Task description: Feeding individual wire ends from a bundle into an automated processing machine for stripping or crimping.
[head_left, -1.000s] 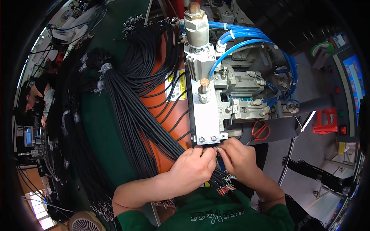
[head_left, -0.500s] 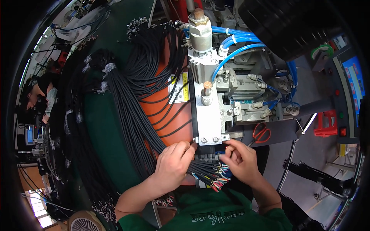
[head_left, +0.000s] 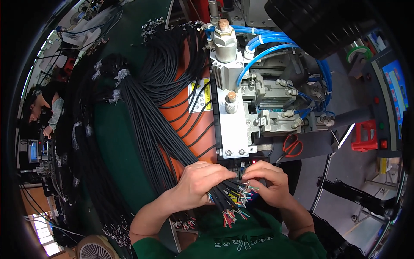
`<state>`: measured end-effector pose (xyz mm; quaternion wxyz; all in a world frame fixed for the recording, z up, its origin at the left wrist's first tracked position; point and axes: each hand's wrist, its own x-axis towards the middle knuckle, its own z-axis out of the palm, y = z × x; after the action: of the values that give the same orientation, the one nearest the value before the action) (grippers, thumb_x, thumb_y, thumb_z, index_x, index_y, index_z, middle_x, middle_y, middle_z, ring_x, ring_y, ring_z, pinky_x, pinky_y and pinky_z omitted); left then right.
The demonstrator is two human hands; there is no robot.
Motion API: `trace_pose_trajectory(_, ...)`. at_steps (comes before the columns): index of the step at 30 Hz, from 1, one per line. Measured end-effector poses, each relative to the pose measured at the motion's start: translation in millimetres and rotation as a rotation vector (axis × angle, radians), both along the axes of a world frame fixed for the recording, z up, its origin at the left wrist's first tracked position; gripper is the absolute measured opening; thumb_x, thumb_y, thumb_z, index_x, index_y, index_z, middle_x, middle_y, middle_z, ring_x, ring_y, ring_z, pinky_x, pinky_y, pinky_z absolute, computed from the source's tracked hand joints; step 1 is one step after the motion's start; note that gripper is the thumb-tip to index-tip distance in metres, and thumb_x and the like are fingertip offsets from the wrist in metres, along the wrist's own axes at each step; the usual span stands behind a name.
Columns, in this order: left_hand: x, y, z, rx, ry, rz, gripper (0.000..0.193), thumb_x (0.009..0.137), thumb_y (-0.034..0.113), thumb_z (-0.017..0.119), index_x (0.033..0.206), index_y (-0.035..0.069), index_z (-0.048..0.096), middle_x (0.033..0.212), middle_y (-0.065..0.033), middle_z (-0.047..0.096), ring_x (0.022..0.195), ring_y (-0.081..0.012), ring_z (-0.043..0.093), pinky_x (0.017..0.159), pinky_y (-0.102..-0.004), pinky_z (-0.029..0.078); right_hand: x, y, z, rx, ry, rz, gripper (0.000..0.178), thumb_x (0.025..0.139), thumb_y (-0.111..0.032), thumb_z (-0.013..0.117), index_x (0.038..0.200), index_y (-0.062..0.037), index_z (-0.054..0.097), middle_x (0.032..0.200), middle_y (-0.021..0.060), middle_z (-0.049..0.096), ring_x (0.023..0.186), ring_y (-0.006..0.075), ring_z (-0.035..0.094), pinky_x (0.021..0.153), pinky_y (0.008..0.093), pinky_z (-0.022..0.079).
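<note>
Just in front of a metal press (head_left: pixel 235 129), my two hands nearly meet at the fingertips. My left hand (head_left: pixel 196 183) is closed, thumb and forefinger pinched on a black cable at the upper side of a cable bundle (head_left: pixel 172 149). Below its palm the stripped cable ends (head_left: pixel 230 216) fan out, with red, white, green and blue wires. My right hand (head_left: pixel 271 185) is closed too, its fingertips pressed together beside the left ones. Whatever lies in that pinch is too small to make out.
Red-handled scissors (head_left: pixel 293 149) lie right of the press. Blue air hoses (head_left: pixel 271 41) arch over it. An orange-red panel (head_left: pixel 196 134) sits under the cables. More tied cable bundles (head_left: pixel 82 142) lie left on a green table (head_left: pixel 112 142). A control screen (head_left: pixel 392 86) stands far right.
My left hand has shifted right, toward my right hand. The right fingers have closed together from a looser curl. Some stripped cable ends have swung down toward me.
</note>
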<state>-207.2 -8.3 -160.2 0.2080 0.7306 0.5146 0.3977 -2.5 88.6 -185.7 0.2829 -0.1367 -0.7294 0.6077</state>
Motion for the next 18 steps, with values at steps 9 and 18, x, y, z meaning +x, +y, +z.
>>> trace_pose_trajectory(9,4.1,3.5,-2.7,0.002,0.022,0.039,0.045,0.063,0.019,0.075,0.102,0.001,0.061,0.078,-0.0081,0.062,0.069,-0.0256,0.064,0.057,-0.0341,0.046,-11.7,-7.6,-5.1,-0.660,0.036,-0.107,0.017,0.090,0.006,0.053,0.104,0.0037,0.062,0.094,0.0079,0.061,0.069,0.0118,0.061,0.059,0.0208,0.047)
trace_pose_trajectory(18,7.6,6.8,-4.7,0.029,-0.012,0.054,0.036,0.061,0.014,0.074,0.092,0.001,0.062,0.072,-0.0075,0.061,0.061,-0.0241,0.061,0.054,-0.0332,0.043,-8.6,5.5,-10.2,-1.064,0.217,0.136,0.020,0.094,-0.005,0.053,0.109,0.0043,0.061,0.086,0.0116,0.063,0.058,0.0104,0.057,0.049,0.0198,0.042)
